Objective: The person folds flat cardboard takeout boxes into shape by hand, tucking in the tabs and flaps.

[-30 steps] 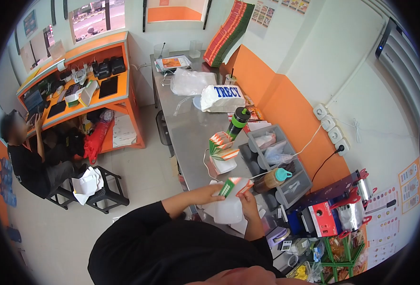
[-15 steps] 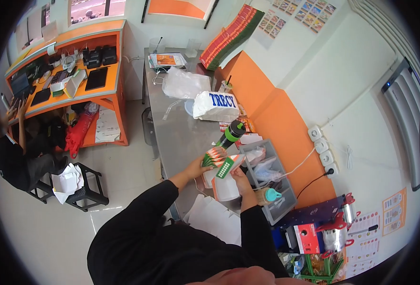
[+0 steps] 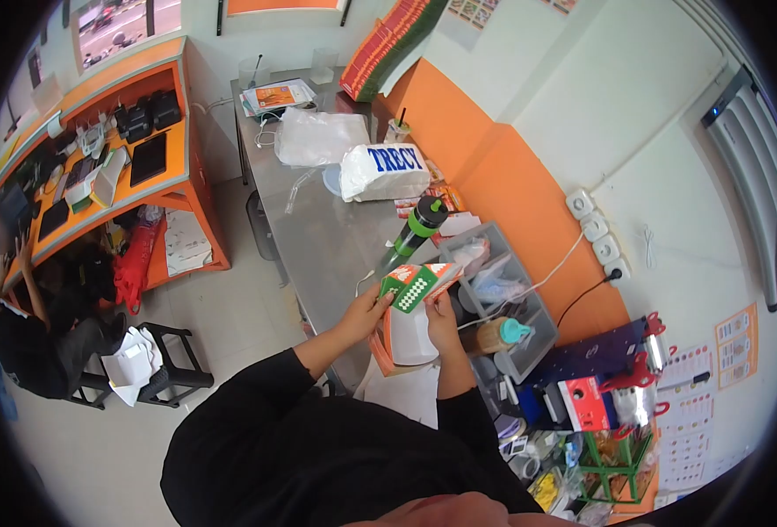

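Note:
Over the near part of the metal table (image 3: 274, 198), my left hand (image 3: 366, 314) grips the left side of a green, orange and white carton (image 3: 415, 288). My right hand (image 3: 444, 323) holds its right side, fingers partly hidden. The carton's white panel (image 3: 412, 335) hangs between both hands. Just beyond stands a black and green bottle (image 3: 419, 227). White sheets (image 3: 402, 391) lie under the carton, near my body.
A grey divided bin (image 3: 529, 325) with bags and a blue-lidded bottle (image 3: 503, 334) stands right. Farther back is a TRECY package (image 3: 384, 173). A person (image 3: 33, 342) sits at the left beside an orange desk (image 3: 200, 189) and a black stool (image 3: 173, 378).
The carton was lower and nearer my body at first; both hands have moved it forward. The separate folded cartons beside the bottle no longer show apart from those at my hands. The view has shifted.

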### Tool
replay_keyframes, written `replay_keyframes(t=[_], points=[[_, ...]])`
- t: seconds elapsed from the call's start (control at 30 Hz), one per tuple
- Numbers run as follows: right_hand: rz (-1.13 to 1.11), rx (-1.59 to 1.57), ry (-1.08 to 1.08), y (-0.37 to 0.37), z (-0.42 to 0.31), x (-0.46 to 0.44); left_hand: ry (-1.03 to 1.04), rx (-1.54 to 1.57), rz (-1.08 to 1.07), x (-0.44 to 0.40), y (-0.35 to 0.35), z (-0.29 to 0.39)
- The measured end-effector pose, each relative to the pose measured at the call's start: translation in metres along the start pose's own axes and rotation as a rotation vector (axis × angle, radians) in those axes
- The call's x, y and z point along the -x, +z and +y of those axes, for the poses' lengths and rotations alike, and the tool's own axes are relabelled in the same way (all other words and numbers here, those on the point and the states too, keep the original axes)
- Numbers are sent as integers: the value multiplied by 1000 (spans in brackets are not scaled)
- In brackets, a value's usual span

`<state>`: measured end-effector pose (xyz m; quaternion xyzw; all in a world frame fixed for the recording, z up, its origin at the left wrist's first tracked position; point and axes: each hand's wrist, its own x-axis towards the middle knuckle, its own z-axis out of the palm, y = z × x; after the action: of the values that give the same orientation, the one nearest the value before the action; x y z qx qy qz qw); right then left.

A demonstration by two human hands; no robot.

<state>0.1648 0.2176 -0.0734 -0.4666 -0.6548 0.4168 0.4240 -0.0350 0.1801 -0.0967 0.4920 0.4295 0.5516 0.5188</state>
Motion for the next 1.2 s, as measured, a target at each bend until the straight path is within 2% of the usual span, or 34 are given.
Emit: replay_keyframes(t=[0.03, 0.07, 0.1, 0.13, 0.2, 0.23, 0.3, 0.37, 0.43, 0.47, 0.53, 0.57, 0.6, 0.63, 0.67, 0.7, 0.73, 0.77, 0.8, 0.83, 0.87, 0.9, 0.97, 1.03, 1.07, 1.1, 1.17, 1.2], points=[[14, -8, 10, 2, -7, 12, -12, 49, -40, 5, -1, -3], [4, 143, 64, 3, -14, 22, -21, 98, -77, 9, -3, -5], [-9, 293, 120, 5, -16, 31, -28, 90, -86, 16, -3, 0], [-1, 283, 128, 11, -12, 41, 13, 27, -67, 27, -1, 9], [23, 333, -113, 27, -1, 63, 51, -44, -57, 45, -4, 9], [32, 326, -110, 37, -5, 75, 51, -42, -52, 54, -6, 6], [30, 231, 17, 54, -18, 97, 53, -48, -60, 61, -11, 9], [13, 289, 76, 58, -36, 105, 60, -157, -141, 71, -14, 30], [-154, 515, 349, 58, -42, 108, -13, -196, -165, 73, -16, 36], [-131, 503, 355, 59, -40, 110, -86, -231, -174, 73, -17, 38], [-280, 624, 447, 64, -30, 115, -110, -275, -227, 71, -25, 18], [-246, 605, 458, 67, -25, 117, -135, -307, -255, 71, -31, 5], [-335, 612, 481, 68, -19, 119, -130, -323, -291, 74, -38, -8], [-425, 618, 502, 68, -11, 121, -200, -298, -331, 78, -45, -17], [-390, 601, 512, 66, 7, 120, -270, -276, -369, 76, -50, -26], [-438, 568, 424, 62, 33, 119, -268, -291, -403, 76, -50, -9], [-486, 537, 336, 60, 47, 123, -555, -171, -381, 81, -46, 24], [-454, 526, 349, 52, 36, 121, -842, -53, -347, 81, -43, 43], [-432, 196, 694, 37, 5, 111, -843, -72, -377, 74, -42, 43], [-396, -160, 1012, 27, -12, 108, -816, -124, -366, 67, -43, 40], [-262, -224, 943, 16, 0, 114, -785, -174, -354, 57, -44, 35], [-232, -238, 942, 4, 5, 120, -784, -189, -383, 43, -46, 22], [-32, -247, 814, -19, 14, 137, -389, -316, -353, 12, -53, -16], [149, 111, 761, -39, 49, 164, -102, -377, -246, -17, -49, -32], [274, 536, 588, -46, 78, 184, -5, -341, -221, -33, -45, -34], [381, 656, 696, -50, 65, 198, 92, -302, -195, -49, -42, -36], [580, 988, 900, -47, 35, 218, 118, -223, -207, -70, -38, -45], [596, 980, 921, -47, 33, 229, 143, -146, -186, -79, -38, -52]])
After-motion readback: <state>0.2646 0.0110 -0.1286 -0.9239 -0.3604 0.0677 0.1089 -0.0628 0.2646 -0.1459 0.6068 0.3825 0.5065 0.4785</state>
